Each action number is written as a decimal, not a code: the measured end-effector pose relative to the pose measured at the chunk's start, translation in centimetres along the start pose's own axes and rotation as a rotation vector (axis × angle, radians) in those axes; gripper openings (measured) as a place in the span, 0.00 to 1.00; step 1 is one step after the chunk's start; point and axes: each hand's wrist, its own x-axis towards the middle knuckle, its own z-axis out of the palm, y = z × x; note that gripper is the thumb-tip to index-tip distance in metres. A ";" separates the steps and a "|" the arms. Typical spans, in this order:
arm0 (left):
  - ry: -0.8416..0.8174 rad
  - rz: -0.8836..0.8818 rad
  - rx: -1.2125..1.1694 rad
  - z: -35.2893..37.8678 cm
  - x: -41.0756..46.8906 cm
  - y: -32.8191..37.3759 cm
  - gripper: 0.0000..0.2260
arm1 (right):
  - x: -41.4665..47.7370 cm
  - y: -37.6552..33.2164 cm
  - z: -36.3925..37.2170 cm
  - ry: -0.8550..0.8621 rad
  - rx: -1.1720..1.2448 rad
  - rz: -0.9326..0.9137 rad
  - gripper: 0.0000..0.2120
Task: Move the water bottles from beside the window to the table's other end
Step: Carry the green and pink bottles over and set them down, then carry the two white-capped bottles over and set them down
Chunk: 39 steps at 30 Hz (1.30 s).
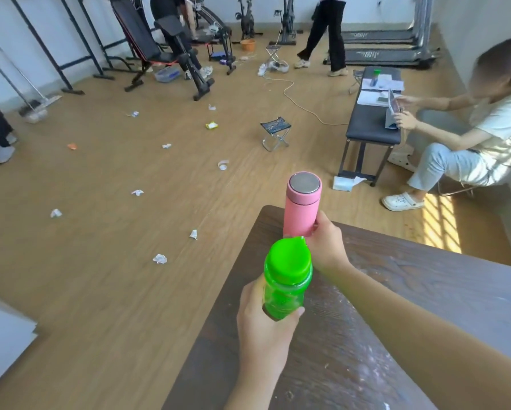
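Bottles, 2 of them, are up over the dark wood table [426, 291] near its corner. Room w/ tan floor [115, 261], paper bits, gym gear, a bench [372, 122]. Left hand [263, 327] wraps tight round the green bottle [287, 279]. Right hand [326, 247] fingers curl tight on the pink bottle [301, 208], upright.

bright daylight, barred sun patch right, edges warped.
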 end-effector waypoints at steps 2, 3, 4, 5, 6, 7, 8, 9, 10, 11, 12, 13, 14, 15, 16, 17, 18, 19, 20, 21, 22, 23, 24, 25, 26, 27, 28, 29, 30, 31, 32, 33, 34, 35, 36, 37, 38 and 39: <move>0.015 -0.033 -0.005 0.1 0.0 0.1 0.28 | 0.1 0.1 -0.2 -0.005 -0.007 -0.005 0.27; 0.015 -0.039 -0.002 0.2 0.1 0.2 0.28 | 0.1 0.1 -0.3 -0.010 -0.003 -0.004 0.28; 0.009 -0.039 0.001 0.4 0.1 0.3 0.28 | 0.1 0.1 -0.5 -0.023 0.003 0.000 0.28; 0.001 -0.034 0.005 0.5 0.1 0.4 0.28 | 0.0 0.2 -0.9 -0.042 0.008 0.005 0.29; -0.007 -0.029 0.015 0.7 -0.1 0.5 0.30 | -0.4 0.5 -1.3 -0.062 0.013 0.012 0.31; -0.006 -0.031 0.036 0.8 -0.5 0.6 0.33 | -1.0 1.0 -1.9 -0.072 0.021 0.019 0.34; 0.026 -0.045 0.084 1.0 -1.2 0.7 0.36 | -1.8 1.7 -2.8 -0.074 0.030 0.023 0.35; 0.094 -0.062 0.164 1.2 -2.2 0.7 0.38 | -2.8 2.6 -3.9 -0.073 0.038 0.024 0.36; 0.178 -0.065 0.251 1.6 -3.5 0.7 0.36 | -3.9 3.7 -5.1 -0.074 0.045 0.023 0.37; 0.232 -0.063 0.301 2.2 -5.0 0.6 0.32 | -5.1 5.0 -6.6 -0.077 0.047 0.022 0.36; 0.247 -0.060 0.313 3.0 -6.6 0.9 0.28 | -6.2 6.3 -8.2 -0.079 0.045 0.022 0.36; 0.250 -0.037 0.307 4.2 -8.2 1.3 0.25 | -7.4 7.7 -10.0 -0.073 0.043 0.023 0.35; 0.224 0.008 0.292 5.6 -9.5 1.7 0.24 | -8.6 9.0 -12.0 -0.053 0.044 0.028 0.34; 0.171 0.055 0.275 7.3 -10.7 2.1 0.24 | -9.8 10.4 -14.1 -0.019 0.046 0.033 0.32; 0.106 0.093 0.255 9.0 -11.7 2.8 0.24 | -10.9 11.7 -16.3 0.025 0.048 0.040 0.31; 0.032 0.115 0.229 10.8 -12.6 3.9 0.24 | -12.2 13.0 -18.6 0.074 0.055 0.054 0.29; -0.041 0.124 0.205 12.7 -13.5 5.1 0.24 | -13.4 14.3 -21.0 0.123 0.068 0.077 0.29; -0.113 0.128 0.192 14.7 -14.3 6.4 0.22 | -14.7 15.6 -23.3 0.172 0.082 0.101 0.28; -0.184 0.132 0.188 16.8 -15.2 7.5 0.20 | -16.0 16.9 -25.5 0.220 0.089 0.124 0.27; -0.253 0.135 0.188 19.0 -16.2 8.7 0.18 | -17.4 18.2 -27.8 0.266 0.090 0.145 0.26; -0.316 0.136 0.190 21.2 -17.1 10.0 0.18 | -18.6 19.4 -29.9 0.308 0.085 0.163 0.26; -0.375 0.138 0.191 23.4 -18.1 11.3 0.19 | -19.9 20.6 -31.8 0.346 0.078 0.179 0.25; -0.429 0.148 0.191 25.5 -19.1 12.7 0.21 | -21.1 21.7 -33.8 0.378 0.072 0.196 0.24; -0.478 0.168 0.187 27.6 -20.1 14.0 0.23 | -22.4 22.7 -35.5 0.404 0.070 0.217 0.23; -0.521 0.193 0.180 29.6 -21.1 15.3 0.24 | -23.6 23.7 -37.3 0.430 0.067 0.238 0.21; -0.558 0.222 0.172 31.6 -22.2 16.6 0.25 | -25.0 24.7 -38.9 0.459 0.063 0.257 0.18; -0.590 0.251 0.163 33.6 -23.2 17.8 0.26 | -26.4 25.6 -40.3 0.495 0.059 0.277 0.15; -0.620 0.273 0.150 35.6 -24.1 18.9 0.27 | -27.8 26.6 -41.7 0.536 0.055 0.302 0.11; -0.644 0.283 0.136 37.5 -25.1 19.9 0.28 | -29.3 27.5 -42.9 0.585 0.054 0.336 0.08; -0.663 0.285 0.124 39.5 -25.9 20.8 0.30 | -30.8 28.5 -44.0 0.638 0.054 0.378 0.07; -0.677 0.279 0.115 41.3 -26.7 21.7 0.31 | -32.2 29.5 -45.1 0.694 0.055 0.423 0.07; -0.692 0.266 0.110 43.1 -27.4 22.4 0.33 | -33.4 30.5 -46.1 0.752 0.061 0.474 0.09; -0.706 0.247 0.116 44.8 -28.1 23.0 0.35 | -34.4 31.4 -47.1 0.813 0.070 0.534 0.12; -0.716 0.228 0.137 46.5 -28.7 23.5 0.36 | -35.2 32.3 -48.0 0.875 0.079 0.597 0.13; -0.720 0.209 0.168 48.1 -29.2 23.8 0.36 | -35.8 33.1 -48.9 0.929 0.086 0.652 0.15; -0.715 0.191 0.194 49.4 -29.7 24.0 0.34 | -36.3 34.0 -49.6 0.967 0.094 0.686 0.17; -0.701 0.175 0.213 50.6 -30.1 24.1 0.31 | -36.8 34.9 -50.3 0.991 0.105 0.698 0.20; -0.680 0.169 0.238 51.7 -30.5 24.1 0.30 | -37.1 35.6 -50.9 1.005 0.121 0.697 0.23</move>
